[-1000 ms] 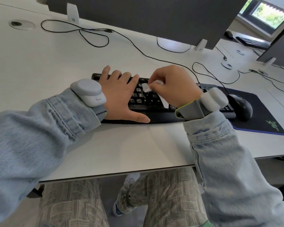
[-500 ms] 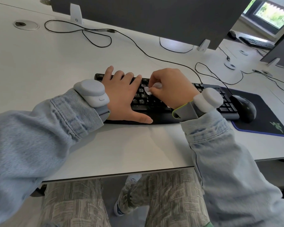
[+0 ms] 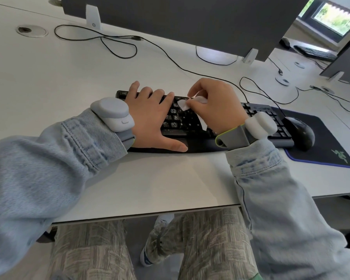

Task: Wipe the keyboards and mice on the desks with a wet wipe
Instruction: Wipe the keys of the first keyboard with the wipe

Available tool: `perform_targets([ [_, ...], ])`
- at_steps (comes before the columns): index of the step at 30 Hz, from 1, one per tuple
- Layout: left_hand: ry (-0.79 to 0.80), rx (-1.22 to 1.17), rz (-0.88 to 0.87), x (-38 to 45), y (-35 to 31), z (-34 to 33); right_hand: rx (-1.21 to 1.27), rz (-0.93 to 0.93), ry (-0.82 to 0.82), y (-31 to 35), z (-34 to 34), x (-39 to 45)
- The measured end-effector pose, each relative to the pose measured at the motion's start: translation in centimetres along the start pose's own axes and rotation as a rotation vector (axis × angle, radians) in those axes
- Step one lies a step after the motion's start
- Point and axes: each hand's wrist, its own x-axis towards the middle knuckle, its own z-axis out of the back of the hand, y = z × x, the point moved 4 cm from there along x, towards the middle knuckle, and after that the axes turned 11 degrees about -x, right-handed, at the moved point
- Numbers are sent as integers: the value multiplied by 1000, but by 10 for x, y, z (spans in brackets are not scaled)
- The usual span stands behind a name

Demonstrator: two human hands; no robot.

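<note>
Your right hand [image 3: 216,106] has lifted slightly, fingers pinching the wet wipe [image 3: 185,104] over the keyboard [image 3: 182,122]. Your left hand [image 3: 152,116] lies flat, fingers spread, on its left keys.

A black keyboard [image 3: 190,126] with white-lettered keys lies flat on the white tabletop [image 3: 160,178], its left end under a flat hand. A small white wet wipe [image 3: 185,104], crumpled, is pinched over the upper middle keys. Just right of the keyboard, a black mouse [image 3: 301,134] sits on a dark mat. 1 more black keyboard [image 3: 315,51] lies on a far desk.
</note>
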Motion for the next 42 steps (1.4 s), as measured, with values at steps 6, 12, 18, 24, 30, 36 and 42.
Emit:
perform_targets([
  [6, -11, 7, -11, 1, 0, 0, -102, 80, 103, 4, -1, -3],
  [12, -4, 1, -8, 1, 1, -1, -74, 149, 146, 12, -2, -4],
  [18, 5, -9, -5, 1, 1, 0, -123, 60, 0, 7, -4, 9],
  [24, 11, -22, -7, 0, 1, 1, -92, 130, 75, 22, -9, 15],
  [30, 32, -26, 9, 1, 3, 2, -176, 150, 106, 20, -12, 20],
  [36, 44, -22, 10, 1, 2, 2, -201, 151, 123, 21, -9, 23],
  [42, 55, -16, 10, 1, 3, 1, -137, 205, 173, 27, -8, 18],
])
